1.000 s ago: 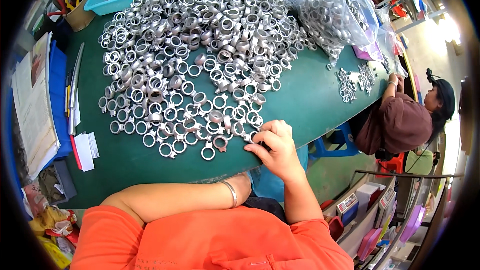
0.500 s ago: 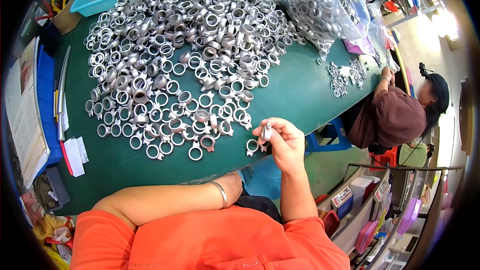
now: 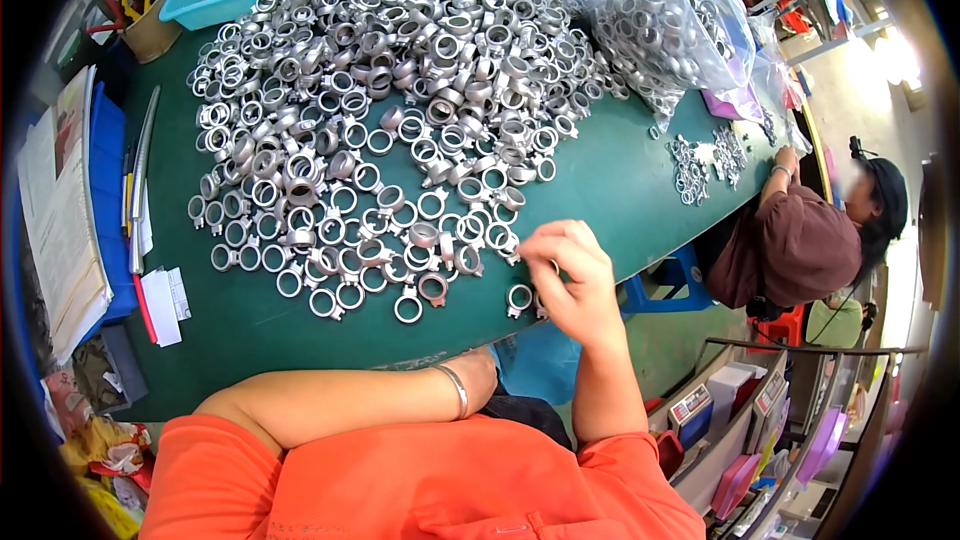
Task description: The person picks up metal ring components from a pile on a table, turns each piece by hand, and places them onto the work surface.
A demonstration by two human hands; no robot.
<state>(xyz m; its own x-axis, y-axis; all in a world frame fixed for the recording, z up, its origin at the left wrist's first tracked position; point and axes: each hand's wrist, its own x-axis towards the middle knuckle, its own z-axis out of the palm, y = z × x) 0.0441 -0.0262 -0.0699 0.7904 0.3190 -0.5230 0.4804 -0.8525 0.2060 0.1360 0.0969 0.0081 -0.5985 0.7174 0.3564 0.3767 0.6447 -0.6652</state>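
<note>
My right hand [image 3: 578, 280] is over the table's front edge, its fingers bent and closed. Its fingertips are right beside a grey metal ring with a small lug [image 3: 508, 248] at the near right of a large pile of such rings [image 3: 400, 70]. Whether anything is between finger and thumb is hidden. Just below the hand, a separate metal ring [image 3: 519, 298] lies on the green table, with another ring partly behind the hand. My left hand [image 3: 476, 376], with a bangle at the wrist, is at the table's front edge; its fingers cannot be seen.
A turquoise tray [image 3: 190, 12] of small metal parts stands at the back left, beside a pot of pliers [image 3: 152, 32]. Clear bags of rings [image 3: 665, 35] sit at the back right. Small parts [image 3: 690, 170] lie near a seated co-worker [image 3: 790, 230]. Papers [image 3: 160, 308] lie at left.
My right hand held up a metal ring before; that ring no longer shows. The hand is now at the pile's near right edge. The whole view has shifted slightly. My left arm stays put.
</note>
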